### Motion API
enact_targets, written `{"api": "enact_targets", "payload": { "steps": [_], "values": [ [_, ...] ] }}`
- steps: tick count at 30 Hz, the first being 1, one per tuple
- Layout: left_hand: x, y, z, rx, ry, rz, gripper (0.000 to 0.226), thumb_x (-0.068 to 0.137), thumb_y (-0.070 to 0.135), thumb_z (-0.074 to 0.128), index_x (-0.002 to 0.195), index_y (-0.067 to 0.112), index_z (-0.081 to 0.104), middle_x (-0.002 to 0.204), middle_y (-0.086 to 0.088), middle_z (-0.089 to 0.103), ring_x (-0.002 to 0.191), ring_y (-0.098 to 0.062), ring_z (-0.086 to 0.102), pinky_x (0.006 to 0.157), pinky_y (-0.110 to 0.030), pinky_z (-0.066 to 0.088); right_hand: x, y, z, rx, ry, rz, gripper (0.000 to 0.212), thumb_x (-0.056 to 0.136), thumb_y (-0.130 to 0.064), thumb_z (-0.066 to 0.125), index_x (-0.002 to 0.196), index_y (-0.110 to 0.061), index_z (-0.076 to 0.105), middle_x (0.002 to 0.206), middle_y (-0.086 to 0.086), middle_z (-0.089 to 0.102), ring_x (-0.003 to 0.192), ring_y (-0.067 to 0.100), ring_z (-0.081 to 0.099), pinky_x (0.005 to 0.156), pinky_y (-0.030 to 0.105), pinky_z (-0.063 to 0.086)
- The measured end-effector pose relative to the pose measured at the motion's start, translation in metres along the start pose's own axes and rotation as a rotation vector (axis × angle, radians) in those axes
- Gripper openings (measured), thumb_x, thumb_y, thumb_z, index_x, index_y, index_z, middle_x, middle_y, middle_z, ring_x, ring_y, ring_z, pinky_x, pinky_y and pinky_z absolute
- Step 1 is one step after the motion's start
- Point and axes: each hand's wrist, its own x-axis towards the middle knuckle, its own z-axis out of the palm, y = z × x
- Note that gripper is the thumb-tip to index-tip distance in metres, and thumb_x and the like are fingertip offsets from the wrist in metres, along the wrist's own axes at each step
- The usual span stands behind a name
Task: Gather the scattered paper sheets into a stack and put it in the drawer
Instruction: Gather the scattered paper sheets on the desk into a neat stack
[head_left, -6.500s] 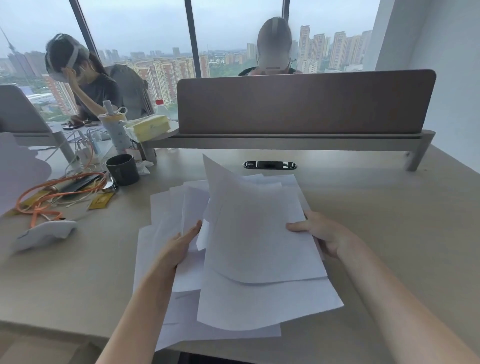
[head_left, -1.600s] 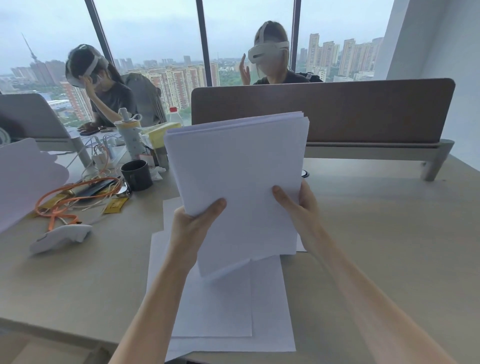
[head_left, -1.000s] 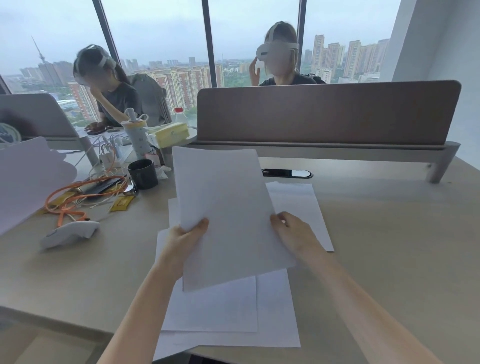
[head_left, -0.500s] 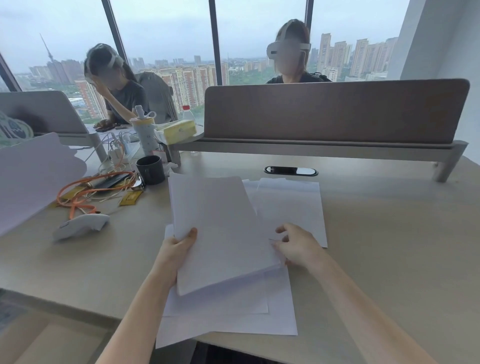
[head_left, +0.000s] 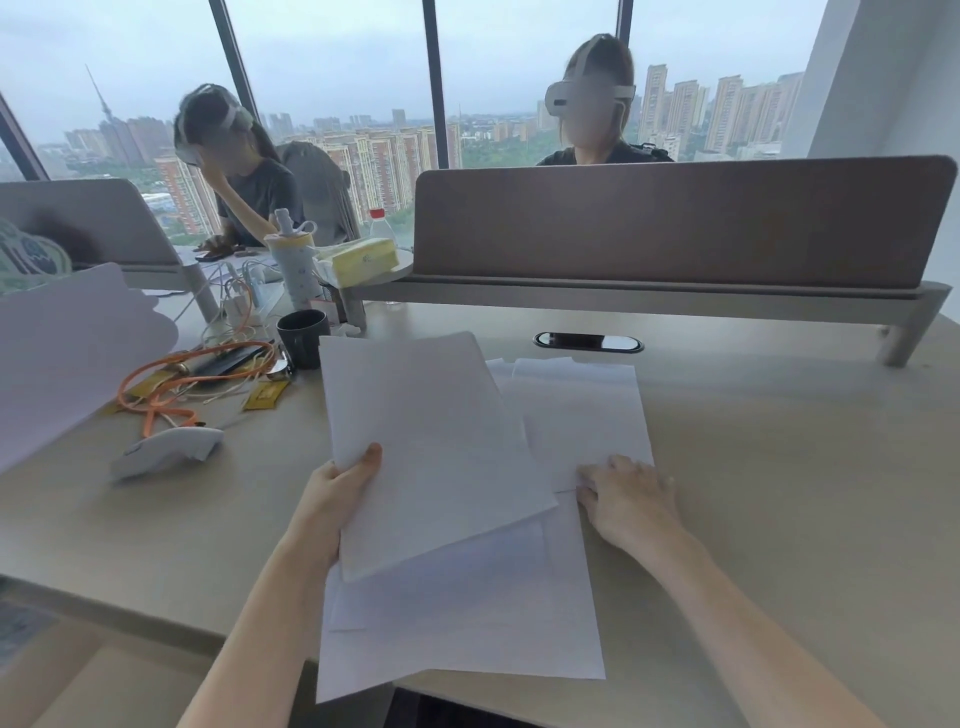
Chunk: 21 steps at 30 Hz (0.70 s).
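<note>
My left hand (head_left: 340, 488) grips the left edge of a gathered stack of white paper (head_left: 431, 447), thumb on top, holding it tilted just above the desk. Loose sheets (head_left: 467, 618) lie under the stack and hang over the desk's front edge. More loose sheets (head_left: 582, 410) lie flat to the right, behind the stack. My right hand (head_left: 628, 499) rests flat on the near corner of those right sheets, fingers spread. No drawer is in view.
The light wooden desk (head_left: 779, 493) has a brown divider panel (head_left: 675, 223) at the back. At the left are a black mug (head_left: 303, 338), orange cables (head_left: 171, 384), a white controller (head_left: 166, 452) and a bottle (head_left: 293, 265). Two people sit beyond.
The stack came down from upright to low over the desk. My right hand let go of it and moved right onto the loose sheets; my left hand alone holds it now.
</note>
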Motion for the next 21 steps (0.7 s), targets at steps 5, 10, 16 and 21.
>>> {"api": "enact_targets", "payload": {
  "steps": [5,10,16,21],
  "values": [
    [0.0,-0.013,-0.017,0.02,0.074,0.021,0.024,0.088,0.027,0.071,0.095,0.004,0.072,0.087,-0.011,0.078,0.069,-0.023,0.074,0.066,-0.032,0.058,0.013,-0.001,-0.003,0.096,-0.007,0.08,0.043,0.099,-0.052,0.042,0.139,-0.04,0.05,0.152,0.017,0.032,0.144,0.039,0.029,0.117,0.06,0.015],
    [0.0,-0.018,-0.006,0.052,0.078,0.049,0.018,0.089,0.024,0.069,0.088,0.006,0.072,0.073,-0.004,0.076,0.06,-0.017,0.072,0.053,-0.025,0.056,0.016,-0.004,0.003,0.021,-0.126,0.029,0.055,0.096,-0.064,0.037,0.149,-0.051,0.033,0.163,0.017,0.016,0.149,0.043,0.014,0.118,0.067,0.004],
    [0.002,-0.019,0.011,0.051,0.055,0.068,0.019,0.09,0.025,0.069,0.088,0.007,0.073,0.082,-0.009,0.075,0.064,-0.019,0.071,0.064,-0.028,0.057,-0.003,-0.013,0.004,0.215,-0.047,-0.148,0.034,0.101,-0.03,0.046,0.126,-0.037,0.068,0.134,0.001,0.062,0.133,0.029,0.051,0.109,0.047,0.038],
    [0.003,-0.014,0.017,0.033,0.027,0.036,0.024,0.089,0.027,0.07,0.096,0.003,0.072,0.09,-0.015,0.076,0.075,-0.028,0.072,0.072,-0.036,0.058,0.003,-0.008,-0.003,0.27,0.02,0.045,0.042,0.099,-0.039,0.05,0.137,-0.022,0.058,0.142,0.011,0.054,0.133,0.033,0.05,0.109,0.039,0.04]
  ]
}}
